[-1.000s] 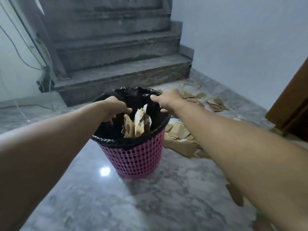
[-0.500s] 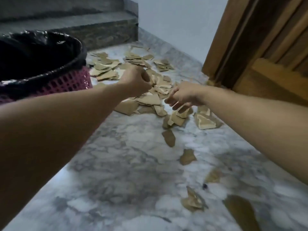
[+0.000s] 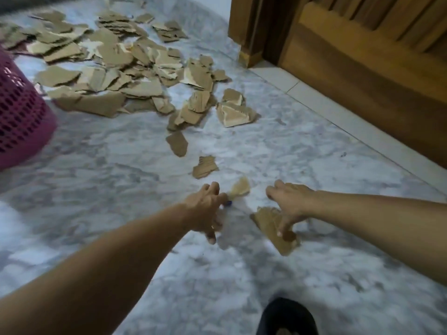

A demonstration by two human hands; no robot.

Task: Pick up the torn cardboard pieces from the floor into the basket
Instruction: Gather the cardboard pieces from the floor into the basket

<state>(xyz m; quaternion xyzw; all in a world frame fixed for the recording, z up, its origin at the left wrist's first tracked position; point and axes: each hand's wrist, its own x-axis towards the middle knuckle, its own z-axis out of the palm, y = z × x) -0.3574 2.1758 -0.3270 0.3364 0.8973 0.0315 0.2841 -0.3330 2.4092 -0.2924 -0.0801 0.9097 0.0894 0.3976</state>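
Slippage is the likely fault: the flat cardboard piece (image 3: 271, 226) lies flush on smooth marble floor (image 3: 121, 189), so the right hand (image 3: 289, 201), fingertips pressing it, may just slide it. Left hand (image 3: 204, 209) reaches with spread fingers beside a small scrap (image 3: 239, 188), gripping nothing. Pink basket (image 3: 21, 117) stands far left, beside the main pile (image 3: 121, 68).

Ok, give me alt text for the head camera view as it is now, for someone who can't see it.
Two bare arms reach down to a marble floor: the right hand touches a torn cardboard piece while the left hand reaches toward a smaller scrap. A large scatter of cardboard pieces lies beyond, beside a pink basket at the left edge; a wooden door stands on the right.
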